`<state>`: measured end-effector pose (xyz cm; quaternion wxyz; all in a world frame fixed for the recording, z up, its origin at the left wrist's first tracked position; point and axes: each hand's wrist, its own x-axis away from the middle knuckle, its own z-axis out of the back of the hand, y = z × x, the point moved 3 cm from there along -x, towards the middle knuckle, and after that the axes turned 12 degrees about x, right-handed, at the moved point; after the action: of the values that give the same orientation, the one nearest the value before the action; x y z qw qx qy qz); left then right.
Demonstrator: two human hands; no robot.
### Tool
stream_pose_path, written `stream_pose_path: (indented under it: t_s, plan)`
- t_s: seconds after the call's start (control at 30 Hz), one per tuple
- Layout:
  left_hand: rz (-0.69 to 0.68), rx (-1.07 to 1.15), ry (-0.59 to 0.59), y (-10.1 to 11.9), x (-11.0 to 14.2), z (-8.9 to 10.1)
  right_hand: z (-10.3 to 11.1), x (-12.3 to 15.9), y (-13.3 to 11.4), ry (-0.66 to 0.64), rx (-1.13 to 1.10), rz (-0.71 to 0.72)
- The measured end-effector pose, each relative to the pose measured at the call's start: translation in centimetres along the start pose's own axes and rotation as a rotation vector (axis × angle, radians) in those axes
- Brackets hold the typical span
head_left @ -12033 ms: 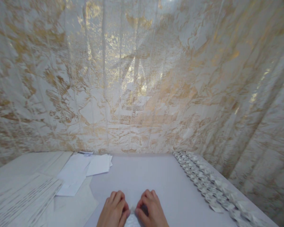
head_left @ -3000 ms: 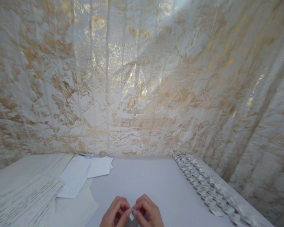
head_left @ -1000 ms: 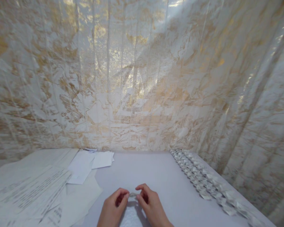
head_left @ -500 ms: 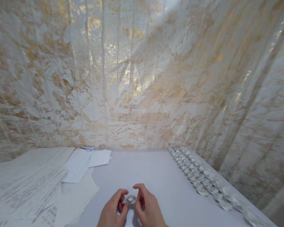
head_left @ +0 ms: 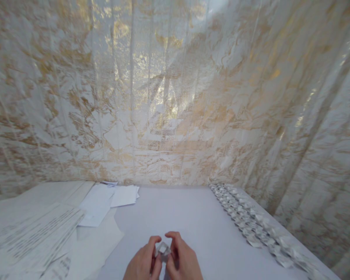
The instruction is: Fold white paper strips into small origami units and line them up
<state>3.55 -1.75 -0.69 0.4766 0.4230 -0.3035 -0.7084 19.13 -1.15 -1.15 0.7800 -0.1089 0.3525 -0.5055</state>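
Observation:
At the bottom centre, my left hand (head_left: 142,262) and my right hand (head_left: 183,259) meet over a pale grey table (head_left: 192,217). Both pinch a small folded piece of white paper (head_left: 162,249) between thumbs and fingertips, held just above the tabletop. The fingers of each hand are curled and closed on it. My wrists run off the lower edge of the view.
Two long rows of several small folded paper pieces (head_left: 251,225) line the table's right edge. Loose white paper squares (head_left: 116,196) and printed sheets (head_left: 32,233) lie on the left. A white and gold curtain (head_left: 175,97) hangs behind the table.
Over the last second my hands have turned the small folded paper and drawn closer together, lower in the view. The rows and sheets lie as before.

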Motion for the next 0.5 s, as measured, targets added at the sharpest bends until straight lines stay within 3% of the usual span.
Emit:
stream_pose_path:
  t_s: [0.2,0.5]
  plan:
    - [-0.040,-0.146,-0.052,1.1,0.2,-0.2,0.4,-0.1,-0.4,-0.066,-0.078,-0.131]
    - [-0.055,-0.152,-0.063,1.2,0.3,-0.1,0.1,0.0,-0.2,-0.064,-0.108,-0.097]
